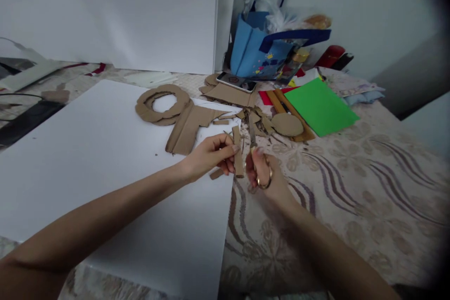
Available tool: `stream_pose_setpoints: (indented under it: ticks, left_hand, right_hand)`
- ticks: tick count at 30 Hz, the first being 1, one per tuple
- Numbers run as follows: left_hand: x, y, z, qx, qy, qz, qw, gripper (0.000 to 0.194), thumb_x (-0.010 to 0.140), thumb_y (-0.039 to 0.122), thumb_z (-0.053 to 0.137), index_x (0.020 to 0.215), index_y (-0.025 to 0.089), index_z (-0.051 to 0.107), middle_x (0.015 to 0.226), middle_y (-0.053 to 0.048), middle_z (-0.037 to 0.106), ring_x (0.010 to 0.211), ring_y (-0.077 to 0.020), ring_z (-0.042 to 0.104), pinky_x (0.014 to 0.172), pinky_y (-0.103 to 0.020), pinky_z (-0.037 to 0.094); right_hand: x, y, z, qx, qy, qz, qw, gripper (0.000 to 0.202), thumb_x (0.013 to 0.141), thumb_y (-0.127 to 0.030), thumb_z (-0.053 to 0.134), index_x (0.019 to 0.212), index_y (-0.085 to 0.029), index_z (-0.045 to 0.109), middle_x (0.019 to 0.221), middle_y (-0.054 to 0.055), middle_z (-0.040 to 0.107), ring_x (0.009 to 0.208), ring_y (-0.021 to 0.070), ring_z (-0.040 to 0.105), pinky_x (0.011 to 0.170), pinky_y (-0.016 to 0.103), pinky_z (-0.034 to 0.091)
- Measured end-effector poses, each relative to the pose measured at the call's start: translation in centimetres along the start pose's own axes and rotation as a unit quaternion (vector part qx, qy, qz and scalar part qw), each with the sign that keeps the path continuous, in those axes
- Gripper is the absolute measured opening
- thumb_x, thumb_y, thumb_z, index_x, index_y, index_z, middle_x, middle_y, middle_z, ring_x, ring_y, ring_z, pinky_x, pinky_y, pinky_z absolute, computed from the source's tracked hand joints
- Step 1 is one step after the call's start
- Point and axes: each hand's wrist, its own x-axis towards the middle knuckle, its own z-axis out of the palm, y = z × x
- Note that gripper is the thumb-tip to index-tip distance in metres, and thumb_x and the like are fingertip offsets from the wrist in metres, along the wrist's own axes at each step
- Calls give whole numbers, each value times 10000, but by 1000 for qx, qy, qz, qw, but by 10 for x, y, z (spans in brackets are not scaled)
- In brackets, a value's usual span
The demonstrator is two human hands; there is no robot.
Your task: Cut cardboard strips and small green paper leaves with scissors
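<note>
Between the thumb and fingers of my left hand [214, 152] is a narrow cardboard strip [238, 157], held nearly upright over the right edge of the white board [133, 197]. My right hand [267, 173] grips a pair of scissors [252, 133] by the gold-coloured handles, blades pointing away from me and just right of the strip. Whether the blades are parted is hard to make out. Beyond my left hand lies a larger cut cardboard piece [188, 126]. A short cardboard strip [216, 174] rests on the board beneath that hand.
Cardboard rings [181, 98] lie on the board. Cardboard scraps [262, 122], a cardboard disc [287, 124] and green paper [321, 105] are at the right. A phone [237, 81] sits on cardboard before a blue bag [253, 51]. A patterned cloth [351, 187] covers the surface.
</note>
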Motion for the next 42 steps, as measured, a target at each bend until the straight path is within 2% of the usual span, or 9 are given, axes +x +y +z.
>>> stream_pose_setpoints:
  ticks: [3,8,15,24,27,31,36,39,42]
  left_hand:
    - [-2,-1,-12,22,17,-3,1000,177,859,238,548,733,149,462,660,-16,650,556,-85,622,558,-207,506]
    - [-13,-8,-32,-3,56,-48,997,196,838,217,575,733,145,426,869,-92,698,761,-160,690,753,-337,537]
    - [-20,-16,-36,13,26,-49,998,160,844,261,564,844,170,433,737,-15,658,613,-106,625,592,-245,478]
    - [-29,-9,-28,164,-31,-21,986,165,858,291,549,832,129,563,651,13,583,469,-32,397,446,-171,313]
    - [-27,-12,-28,121,-11,-23,992,174,840,285,584,914,129,562,667,-2,618,490,-46,462,441,-172,335]
    - [-23,-15,-31,-32,69,-36,996,305,764,176,678,1027,134,530,709,-16,660,607,-82,592,545,-185,444]
    - [-22,-21,-25,-166,104,-30,980,213,710,99,712,901,100,620,776,-20,658,727,-85,628,702,-196,493]
    - [-23,-26,-21,-164,100,-22,981,137,732,137,702,850,91,650,743,-13,636,656,-61,591,629,-176,475]
    - [-22,-26,-23,-142,112,-7,984,130,766,171,674,867,90,658,746,-27,637,628,-64,570,599,-186,463]
  right_hand:
    - [20,3,-24,26,61,-9,998,599,748,-763,399,577,-190,451,435,-49,393,336,65,373,328,191,311]
    - [34,10,-42,-4,23,-11,1000,584,736,-740,457,668,-166,540,533,-35,452,416,75,442,398,201,355]
    - [25,11,-21,13,-52,-27,998,557,773,-706,447,759,-163,573,589,-40,429,457,75,417,408,202,314]
    - [12,4,-12,-14,-142,-51,988,241,815,-421,605,782,-183,581,574,-32,528,501,97,469,478,229,344]
    - [11,4,-11,-6,-160,-48,986,190,805,-369,617,774,-185,578,557,-36,541,486,96,469,471,226,343]
    - [11,6,-7,-11,-115,-72,991,175,812,-354,608,789,-183,586,569,-21,584,502,108,502,469,226,351]
    - [9,12,7,-42,-54,-135,988,174,833,-345,581,789,-177,578,613,-1,614,563,127,572,523,239,395]
    - [6,14,11,-54,-99,-130,985,233,840,-404,572,805,-174,561,621,2,602,559,131,570,536,249,405]
    - [0,12,7,-53,-160,-101,980,345,894,-520,426,884,-188,520,645,-7,556,546,128,525,498,249,376]
